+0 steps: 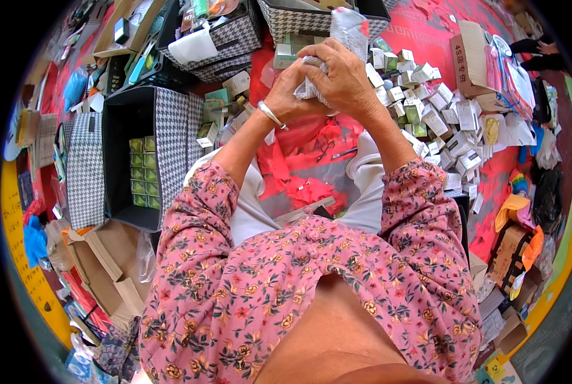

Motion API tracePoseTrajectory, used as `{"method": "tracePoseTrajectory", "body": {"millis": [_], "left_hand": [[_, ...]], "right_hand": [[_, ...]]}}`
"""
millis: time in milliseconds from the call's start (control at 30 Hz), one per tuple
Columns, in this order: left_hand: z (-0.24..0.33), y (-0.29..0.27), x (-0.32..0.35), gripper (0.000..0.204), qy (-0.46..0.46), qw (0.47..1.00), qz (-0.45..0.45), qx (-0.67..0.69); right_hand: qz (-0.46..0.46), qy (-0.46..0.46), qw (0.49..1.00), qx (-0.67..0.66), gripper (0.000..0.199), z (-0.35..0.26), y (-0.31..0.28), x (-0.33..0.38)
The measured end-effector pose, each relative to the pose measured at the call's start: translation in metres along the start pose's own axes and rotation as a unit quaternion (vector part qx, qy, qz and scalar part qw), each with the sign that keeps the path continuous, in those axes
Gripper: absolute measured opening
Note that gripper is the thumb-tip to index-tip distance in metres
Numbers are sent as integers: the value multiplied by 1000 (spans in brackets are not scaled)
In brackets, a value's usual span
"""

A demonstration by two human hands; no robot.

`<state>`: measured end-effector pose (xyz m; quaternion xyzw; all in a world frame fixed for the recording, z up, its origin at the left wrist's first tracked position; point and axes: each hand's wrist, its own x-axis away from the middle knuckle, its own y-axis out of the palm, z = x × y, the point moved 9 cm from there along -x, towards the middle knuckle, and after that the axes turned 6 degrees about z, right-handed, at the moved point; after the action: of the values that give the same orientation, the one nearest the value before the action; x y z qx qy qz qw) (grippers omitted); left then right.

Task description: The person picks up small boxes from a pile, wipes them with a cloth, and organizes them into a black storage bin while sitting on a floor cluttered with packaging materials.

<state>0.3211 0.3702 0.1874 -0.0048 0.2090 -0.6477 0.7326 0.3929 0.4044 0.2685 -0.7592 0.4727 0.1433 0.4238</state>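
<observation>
Below the fingers: red floor sheet (299, 153) mostly bare | left hand (286, 89) and right hand (343, 77) both clenched on crinkled silvery plastic wrapper (349, 29), sticking up past fingertips | right of fingers: heap of small white-green boxes (439, 115) crowds close | left: houndstooth bin (171, 141) holding green boxes.

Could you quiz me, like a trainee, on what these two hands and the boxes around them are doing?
1. True or false: both hands grip one crinkled clear plastic wrapper.
2. The black houndstooth bin holding rows of green boxes lies on which side of the person? A) left B) right C) behind
3. Fill in: the left wrist wears a silver ____.

Key: 1 true; 2 A; 3 bracelet.
</observation>
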Motion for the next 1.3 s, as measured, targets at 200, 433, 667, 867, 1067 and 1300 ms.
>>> {"method": "tracePoseTrajectory", "body": {"millis": [200,433,667,867,1067,1300], "left_hand": [[2,9,1,80,-94,985,-39,141],[-53,-2,7,68,-282,913,79,285],[-40,24,4,50,-212,847,41,486],[-50,33,16,46,-390,764,11,514],[-58,53,36,29,-469,661,61,582],[-76,26,33,30,-451,664,138,580]], "right_hand": [[98,129,968,190,16,100,-53,8],[175,391,858,-284,17,111,-37,25],[130,-5,990,60,13,-1,-21,6],[113,165,980,-15,16,41,-27,6],[29,-56,991,114,8,-1,-5,-2],[-61,220,966,-120,20,66,-12,8]]}}
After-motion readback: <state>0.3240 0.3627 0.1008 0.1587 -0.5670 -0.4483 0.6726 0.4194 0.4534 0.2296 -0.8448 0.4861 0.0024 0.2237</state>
